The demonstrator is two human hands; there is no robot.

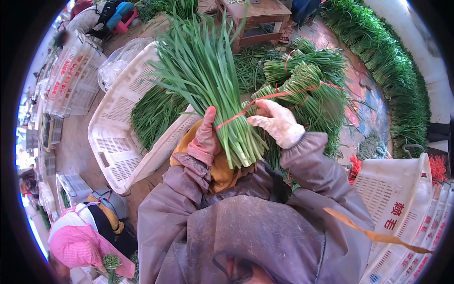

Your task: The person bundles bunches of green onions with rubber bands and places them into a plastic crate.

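Note:
A thick bunch of green garlic chives [212, 81] fills my gloved left hand [205, 140], thumb across its near side. The leaf tips point away from me, and the pale cut stems [244, 151] come towards my lap. Around the lower part runs a red tie [230, 121]. Its loose end stretches right to my right hand [276, 122], in a whitish glove, with thumb and forefinger pinched on the strip beside the stems. Just beyond that hand lie several tied chive bundles [301, 83], cut ends towards me.
At my left a white plastic crate [117, 170] holds more chives [156, 117]. A wooden stool [259, 17] stands ahead. Along the right wall runs a long stack of chive bundles [386, 67]. Stacked crates [376, 188] are near my right elbow; another person [79, 241] bends at lower left.

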